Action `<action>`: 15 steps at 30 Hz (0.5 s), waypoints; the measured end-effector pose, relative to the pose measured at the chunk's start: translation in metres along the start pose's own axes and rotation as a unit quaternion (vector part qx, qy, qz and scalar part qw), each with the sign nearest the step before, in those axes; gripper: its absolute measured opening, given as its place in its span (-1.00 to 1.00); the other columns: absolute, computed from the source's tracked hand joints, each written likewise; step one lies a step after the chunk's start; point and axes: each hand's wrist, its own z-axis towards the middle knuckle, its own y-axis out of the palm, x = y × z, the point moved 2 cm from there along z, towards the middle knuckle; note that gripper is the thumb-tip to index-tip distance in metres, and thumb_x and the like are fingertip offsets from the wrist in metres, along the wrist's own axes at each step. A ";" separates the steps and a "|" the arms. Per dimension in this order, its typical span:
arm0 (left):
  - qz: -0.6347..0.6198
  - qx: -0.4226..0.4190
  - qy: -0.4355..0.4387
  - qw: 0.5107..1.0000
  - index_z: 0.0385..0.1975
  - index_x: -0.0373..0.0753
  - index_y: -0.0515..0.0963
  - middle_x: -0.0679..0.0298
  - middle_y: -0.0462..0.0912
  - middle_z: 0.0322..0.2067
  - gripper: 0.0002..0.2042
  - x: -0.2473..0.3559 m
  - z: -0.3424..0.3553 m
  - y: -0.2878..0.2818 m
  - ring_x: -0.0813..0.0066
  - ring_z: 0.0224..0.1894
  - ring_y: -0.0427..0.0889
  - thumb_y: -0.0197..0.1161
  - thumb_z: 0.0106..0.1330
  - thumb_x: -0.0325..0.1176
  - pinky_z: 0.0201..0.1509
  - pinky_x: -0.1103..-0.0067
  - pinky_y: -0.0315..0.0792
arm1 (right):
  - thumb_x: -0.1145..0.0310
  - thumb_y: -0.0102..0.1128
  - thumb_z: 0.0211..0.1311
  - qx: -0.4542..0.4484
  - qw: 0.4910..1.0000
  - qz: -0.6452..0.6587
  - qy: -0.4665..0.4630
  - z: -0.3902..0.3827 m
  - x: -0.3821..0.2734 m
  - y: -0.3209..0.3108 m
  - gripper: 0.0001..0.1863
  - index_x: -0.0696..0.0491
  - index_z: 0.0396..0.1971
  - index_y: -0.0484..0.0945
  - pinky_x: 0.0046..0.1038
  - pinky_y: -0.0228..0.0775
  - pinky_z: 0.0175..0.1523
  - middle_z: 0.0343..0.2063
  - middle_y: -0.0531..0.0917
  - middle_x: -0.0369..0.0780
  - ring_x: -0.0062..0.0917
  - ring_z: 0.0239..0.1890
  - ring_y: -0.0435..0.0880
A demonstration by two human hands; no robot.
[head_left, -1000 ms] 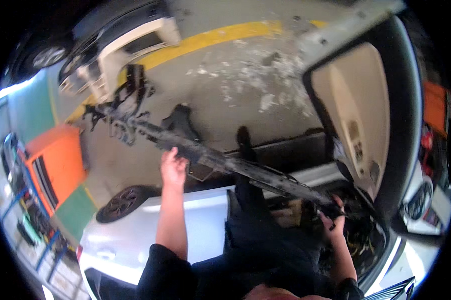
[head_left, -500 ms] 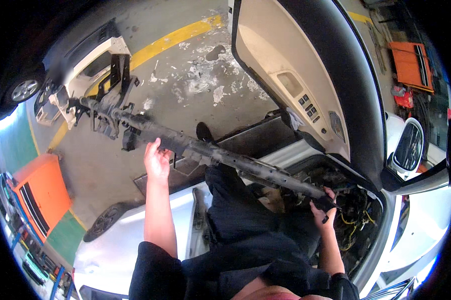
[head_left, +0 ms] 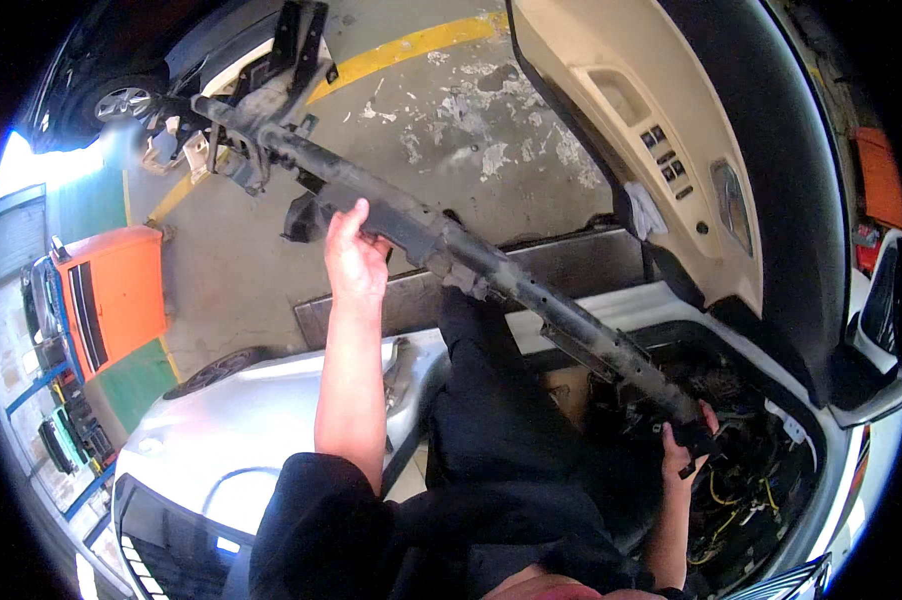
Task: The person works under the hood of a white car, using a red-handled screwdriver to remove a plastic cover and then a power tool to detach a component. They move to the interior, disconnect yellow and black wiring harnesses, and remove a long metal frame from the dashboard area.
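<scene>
A long dark metal dashboard crossbeam with several brackets runs slantwise across the view, from upper left to lower right. My left hand supports it left of its middle, fingers curled round the near side and underneath, partly hidden. At its lower right end my right hand is closed round the tube, beside a black bracket. Brackets stick out at the far left end, above the floor. The right end is over the open door frame of a silver-white car, where loose wiring shows.
The beige-trimmed car door stands open at upper right. Beside me are the car's door sill and silver body panel. An orange cabinet stands at left. Near the beam's far end are a dark car's wheel and pale parts.
The crossbeam has become more steeply slanted, its left end swinging farther up and away. Both hands keep their hold. My view has turned, shifting the door and the surroundings.
</scene>
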 end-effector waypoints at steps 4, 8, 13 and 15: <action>-0.004 -0.032 0.045 0.998 -0.06 -0.22 0.59 0.24 0.73 -0.07 -0.77 -0.002 -0.018 0.013 0.32 -0.01 0.72 0.37 0.34 -0.39 0.09 0.36 0.61 | 0.45 0.49 0.11 0.031 0.999 0.020 -0.038 -0.003 0.024 -0.009 -0.25 0.10 0.32 0.35 -0.14 0.28 0.44 0.28 0.47 -0.07 -0.20 0.33 0.46; -0.017 -0.060 0.059 0.996 0.04 -0.29 0.57 0.17 0.71 0.00 -0.71 -0.006 -0.042 0.027 0.26 0.06 0.69 0.35 0.34 -0.43 0.21 0.33 0.56 | 0.41 0.50 0.17 0.061 0.996 0.052 -0.047 -0.016 0.052 -0.025 -0.23 0.11 0.36 0.32 -0.14 0.30 0.43 0.28 0.48 -0.06 -0.21 0.32 0.47; -0.034 -0.094 0.062 0.993 0.03 -0.34 0.58 0.14 0.73 -0.02 -0.72 -0.021 -0.075 0.043 0.19 0.05 0.69 0.30 0.37 -0.44 0.22 0.27 0.53 | 0.38 0.46 0.25 0.076 0.995 -0.026 -0.067 -0.037 0.082 -0.063 -0.27 0.11 0.38 0.32 -0.17 0.33 0.42 0.30 0.49 -0.05 -0.23 0.33 0.49; -0.056 -0.134 0.052 0.988 -0.01 -0.34 0.59 0.14 0.74 -0.06 -0.76 -0.026 -0.086 0.047 0.21 0.02 0.70 0.30 0.36 -0.46 0.19 0.30 0.55 | 0.41 0.43 0.28 0.075 0.993 -0.077 -0.052 -0.049 0.084 -0.084 -0.30 0.12 0.38 0.33 -0.18 0.35 0.41 0.30 0.49 -0.05 -0.23 0.32 0.49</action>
